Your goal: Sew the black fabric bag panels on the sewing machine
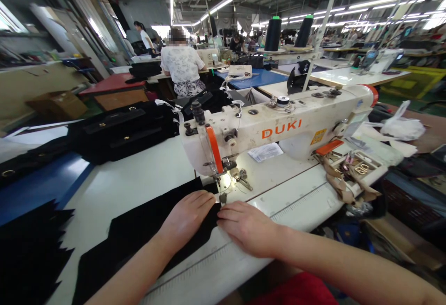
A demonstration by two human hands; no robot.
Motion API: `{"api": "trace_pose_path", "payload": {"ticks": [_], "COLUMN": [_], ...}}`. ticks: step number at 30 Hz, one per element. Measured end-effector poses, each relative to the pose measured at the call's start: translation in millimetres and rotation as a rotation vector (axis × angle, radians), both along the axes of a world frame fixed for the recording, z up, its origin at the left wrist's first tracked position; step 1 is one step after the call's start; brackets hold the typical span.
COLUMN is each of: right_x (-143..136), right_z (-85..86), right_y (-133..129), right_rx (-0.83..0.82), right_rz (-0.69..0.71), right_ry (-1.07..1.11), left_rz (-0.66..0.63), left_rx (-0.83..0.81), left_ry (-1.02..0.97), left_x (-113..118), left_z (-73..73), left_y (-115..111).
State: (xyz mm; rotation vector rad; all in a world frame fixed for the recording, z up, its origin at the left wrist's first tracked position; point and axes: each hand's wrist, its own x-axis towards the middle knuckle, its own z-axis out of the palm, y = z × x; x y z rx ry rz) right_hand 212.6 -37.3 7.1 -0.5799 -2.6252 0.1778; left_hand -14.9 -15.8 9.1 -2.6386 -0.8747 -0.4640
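Sewing workshop, white sewing machine (244, 121), thread cones (272, 35)

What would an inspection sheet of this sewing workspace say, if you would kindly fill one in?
Surface: white tabletop, with ruler markings along its near side.
Job's things: black fabric reaching beneath the head of the sewing machine.
Clutter: tray with metal buckles, right; black pile, left.
Hands: left hand on the fabric; right hand at its edge.
Cables: nothing clearly seen.
Surroundings: person in a patterned top; thread cones; another machine.

black fabric (139, 219) partly hidden beneath left hand (188, 214), dark stack (28, 254) cut off by left edge
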Motion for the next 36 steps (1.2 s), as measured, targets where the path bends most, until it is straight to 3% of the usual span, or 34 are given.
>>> {"api": "trace_pose_path", "payload": {"ticks": [20, 25, 30, 36], "right_x": [0.4, -3.3, -8.8, -8.6], "right_z": [0.5, 9.2, 8.6, 2.8], "right_y": [1.2, 18.1, 39.2, 44.8], "right_rx": [-0.009, -0.044, 0.016, 0.062], "right_rz": [0.001, -0.092, -0.132, -0.11], "right_ry": [0.023, -0.013, -0.097, -0.122], "left_rz": [0.003, 0.012, 0.083, 0.248], "left_rx": [-0.018, -0.004, -0.043, -0.188], "left_ry": [0.031, 0.076, 0.065, -0.023], "left_x": [1.7, 5.8, 9.6, 11.9], "left_z": [4.4, 9.8, 6.1, 2.2], "left_y": [-2.2, -4.2, -13.3, -30.5]}}
